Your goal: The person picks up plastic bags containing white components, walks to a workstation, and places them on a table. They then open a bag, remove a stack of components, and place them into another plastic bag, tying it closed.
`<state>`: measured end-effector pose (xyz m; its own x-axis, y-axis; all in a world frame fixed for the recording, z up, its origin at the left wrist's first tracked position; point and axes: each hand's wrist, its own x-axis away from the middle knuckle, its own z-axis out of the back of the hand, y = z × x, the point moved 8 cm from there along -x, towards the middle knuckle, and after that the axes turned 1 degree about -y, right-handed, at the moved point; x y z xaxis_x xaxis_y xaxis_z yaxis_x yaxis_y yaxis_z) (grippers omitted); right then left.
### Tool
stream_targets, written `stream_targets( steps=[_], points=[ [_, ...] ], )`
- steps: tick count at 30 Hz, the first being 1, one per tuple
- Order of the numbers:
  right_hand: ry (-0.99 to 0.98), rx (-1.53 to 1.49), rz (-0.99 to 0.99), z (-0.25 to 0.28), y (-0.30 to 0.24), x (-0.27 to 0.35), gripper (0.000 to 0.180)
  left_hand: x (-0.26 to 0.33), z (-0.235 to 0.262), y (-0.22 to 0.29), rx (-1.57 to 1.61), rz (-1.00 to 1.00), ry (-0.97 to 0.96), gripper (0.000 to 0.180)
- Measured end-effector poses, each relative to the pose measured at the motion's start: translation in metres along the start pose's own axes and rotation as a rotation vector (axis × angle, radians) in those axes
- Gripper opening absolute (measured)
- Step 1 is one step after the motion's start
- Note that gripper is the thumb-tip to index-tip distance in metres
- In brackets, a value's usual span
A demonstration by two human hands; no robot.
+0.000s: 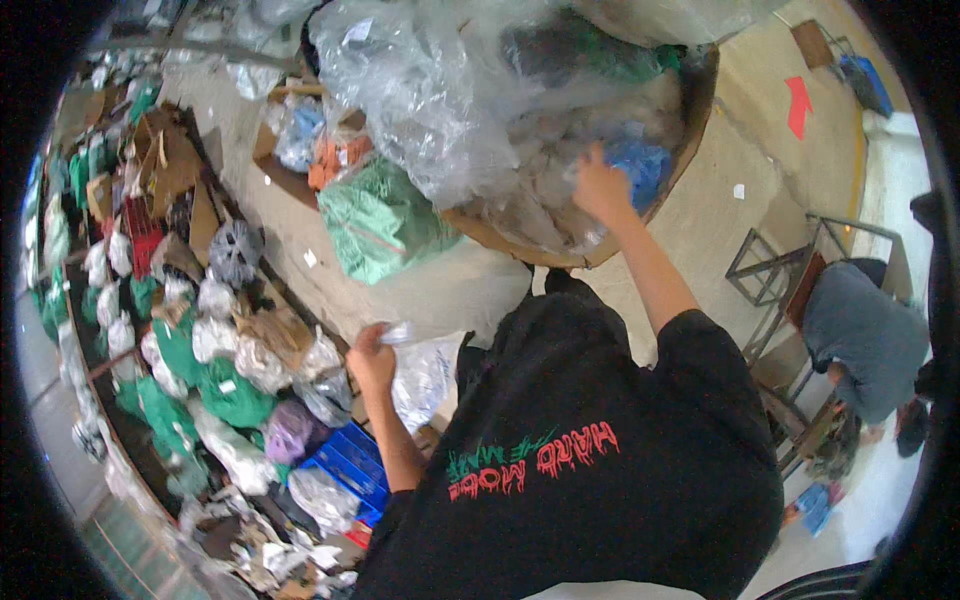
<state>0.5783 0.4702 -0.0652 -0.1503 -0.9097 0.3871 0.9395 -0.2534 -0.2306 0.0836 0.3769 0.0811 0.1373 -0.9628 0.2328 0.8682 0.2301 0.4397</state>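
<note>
Clear plastic bag (408,333) in left hand (372,358)

The right hand (600,187) sinks its fingertips among clear plastic bags (450,90) in the big cardboard bin (690,120), so its hold cannot be read. The bin's far rim runs off the top edge. The left hand (372,357) closes round a small clear packet (398,333), too blurred to identify. The seated person (865,340) at right is partly cut off.
</note>
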Motion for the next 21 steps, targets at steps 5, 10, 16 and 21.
stream_targets(
  steps=[5,10,16,21],
  points=[
    [-0.385,-0.111,0.057,-0.153,-0.036,-0.047,0.055,-0.019,-0.046,0.017,-0.081,-0.106,-0.306,0.037],
    [-0.362,-0.430,-0.370,-0.259,0.001,-0.075,0.052,-0.020,-0.059,-0.010,-0.019,-0.044,-0.413,0.041],
    [-0.385,-1.241,-0.748,-0.303,-0.004,-0.091,0.027,-0.050,-0.055,-0.063,-0.118,0.015,-0.469,0.039],
    [-0.194,-1.706,-0.489,-0.144,-0.018,-0.088,0.026,-0.103,-0.045,-0.060,-0.126,0.007,-0.503,0.042]
  ],
)
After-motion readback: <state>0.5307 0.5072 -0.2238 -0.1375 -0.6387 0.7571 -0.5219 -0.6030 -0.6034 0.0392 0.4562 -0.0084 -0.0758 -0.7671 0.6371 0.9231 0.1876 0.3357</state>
